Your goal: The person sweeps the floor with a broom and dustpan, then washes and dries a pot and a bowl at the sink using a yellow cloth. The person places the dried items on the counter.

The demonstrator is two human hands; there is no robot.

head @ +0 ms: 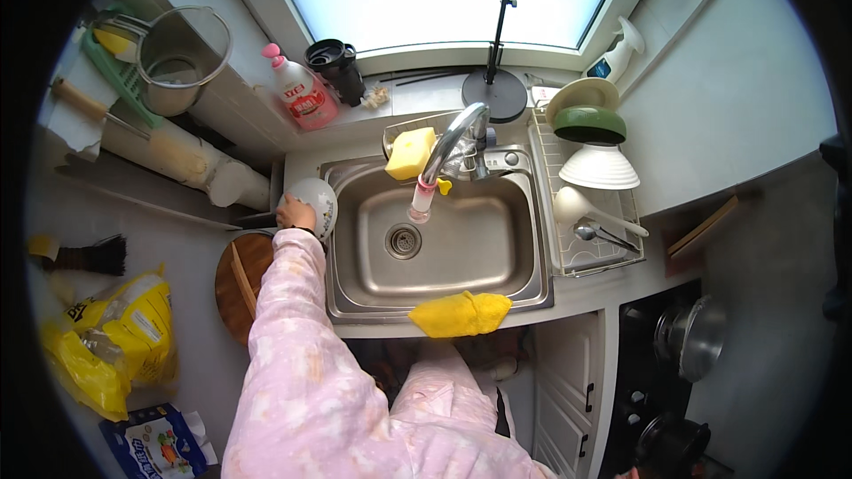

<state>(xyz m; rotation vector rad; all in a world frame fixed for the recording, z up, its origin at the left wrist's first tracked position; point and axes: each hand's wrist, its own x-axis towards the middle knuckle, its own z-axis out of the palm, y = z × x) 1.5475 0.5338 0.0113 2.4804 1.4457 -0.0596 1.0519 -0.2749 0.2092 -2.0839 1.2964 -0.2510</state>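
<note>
My left hand [296,213] reaches out to the left of the sink and has its fingers on a white bowl [322,203] with a small printed pattern, its outer side facing up. The bowl stands on the counter beside the rim of a stainless steel sink [436,266]. Only a sliver of my right hand [628,474] shows at the bottom edge, near a black pot [672,442]; what it does is hidden. A chrome faucet [452,140] with a pink-and-clear nozzle arches over the basin. On the sink's front edge lies a yellow cloth [460,315].
A yellow sponge [411,153] sits in a wire holder behind the basin. To the right, a dish rack [599,263] carries bowls, a ladle and spoons. A round wooden lid [233,279] lies left of my arm. A pink soap bottle [306,96] and black cup [336,70] line the sill.
</note>
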